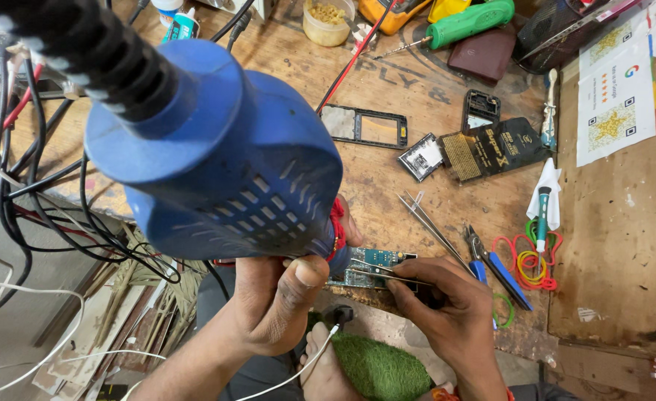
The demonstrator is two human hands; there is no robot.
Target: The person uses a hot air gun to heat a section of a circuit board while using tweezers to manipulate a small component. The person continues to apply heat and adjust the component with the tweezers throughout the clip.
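1. Blue plastic fills the left of the view: your left hand (276, 301) is wrapped tight around the hot air gun (216, 156), with its nozzle end pointed down at the circuit board (369, 266).
2. The board lies at the near edge of the wooden workbench (432, 82), between your two hands. Keep the gun steady and directly above the spot being heated; a tilt would likely warm neighbouring parts.
3. Your right hand (446, 308) pinches a pair of tweezers (387, 275), their tips resting on the board. Judged from the pose, a light, level touch suits best.
4. Spare tweezers (428, 223) and blue-handled cutters (500, 269) lie just right of the board, clear of the heat.
5. Containers: a small round tub (328, 21) at the far edge holds yellowish material; its kind cannot be told. The empty phone frame (363, 126) holds nothing.
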